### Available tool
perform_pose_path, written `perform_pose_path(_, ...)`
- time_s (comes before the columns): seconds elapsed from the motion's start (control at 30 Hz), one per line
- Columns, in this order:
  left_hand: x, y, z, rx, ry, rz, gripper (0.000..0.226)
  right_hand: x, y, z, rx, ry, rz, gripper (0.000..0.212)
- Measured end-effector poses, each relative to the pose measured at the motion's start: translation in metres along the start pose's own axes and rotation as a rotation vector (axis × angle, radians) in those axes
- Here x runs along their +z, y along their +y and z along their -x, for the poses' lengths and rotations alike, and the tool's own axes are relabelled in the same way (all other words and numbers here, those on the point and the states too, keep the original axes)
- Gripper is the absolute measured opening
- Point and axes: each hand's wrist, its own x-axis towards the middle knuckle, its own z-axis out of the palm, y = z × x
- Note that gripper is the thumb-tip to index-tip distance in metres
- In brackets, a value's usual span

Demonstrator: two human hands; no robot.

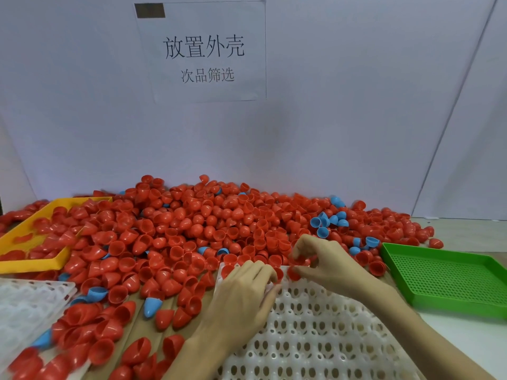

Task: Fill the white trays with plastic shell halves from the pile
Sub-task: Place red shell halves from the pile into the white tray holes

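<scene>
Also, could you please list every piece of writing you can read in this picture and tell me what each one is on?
"放置外壳": large print, upper line on the white paper sheet stuck to the back wall.
"次品筛选": smaller print, lower line on the same sheet.
The dark patch in the sheet's top left corner shows no readable text.
No writing is visible on the trays or shell halves.

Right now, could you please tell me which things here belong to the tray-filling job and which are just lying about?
In the job: white tray under both hands; pile of red shells; left hand resting on the tray; right hand, fingers pinching red shells; second white tray.

Lying about: green tray; yellow tray; paper sign; scattered blue shells.
</scene>
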Motion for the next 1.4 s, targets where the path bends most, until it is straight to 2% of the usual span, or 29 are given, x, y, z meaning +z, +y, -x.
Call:
perform_pose_path(0.13,0.001,0.001,-0.001,0.033,0.041,-0.006,0.018,0.011,0.004,-0.009,-0.054,-0.059,0.166,0.021)
perform_pose_path(0.27,0.0,0.001,0.0,0.052,0.054,-0.015,0.017,0.015,0.004,-0.01,-0.046,-0.03,0.225,0.025)
perform_pose_path(0.5,-0.005,0.004,0.002,0.062,0.055,-0.045,0.019,0.012,-0.009,-0.012,-0.033,-0.116,0.387,0.022)
perform_pose_path(0.57,-0.006,0.006,0.002,0.072,0.06,-0.053,0.019,0.009,-0.018,-0.015,-0.074,-0.083,0.447,0.018)
perform_pose_path(0.67,-0.005,0.006,0.002,0.078,0.074,-0.053,0.024,0.002,-0.034,-0.04,-0.146,0.028,0.388,0.018)
perform_pose_path(0.7,-0.004,0.006,0.002,0.079,0.077,-0.047,0.025,0.003,-0.039,-0.053,-0.155,0.051,0.364,0.022)
perform_pose_path(0.8,-0.003,0.005,0.002,0.082,0.076,-0.035,0.026,0.017,-0.052,-0.098,-0.16,0.071,0.293,0.053)
perform_pose_path(0.9,-0.002,0.005,0.002,0.087,0.064,-0.016,0.03,0.04,-0.057,-0.133,-0.188,0.021,0.368,0.074)
perform_pose_path(0.97,-0.001,0.003,0.002,0.086,0.058,0.018,0.034,0.053,-0.055,-0.146,-0.191,0.008,0.472,0.073)
perform_pose_path(1.03,-0.001,0.001,0.002,0.08,0.05,0.032,0.037,0.061,-0.05,-0.152,-0.196,0.064,0.536,0.062)
perform_pose_path(1.17,-0.002,0.002,0.002,0.074,0.049,0.037,0.04,0.058,-0.04,-0.149,-0.206,0.181,0.429,0.049)
perform_pose_path(1.4,-0.005,0.0,0.003,0.058,0.015,0.066,0.02,0.032,-0.013,-0.123,-0.151,0.293,0.113,0.064)
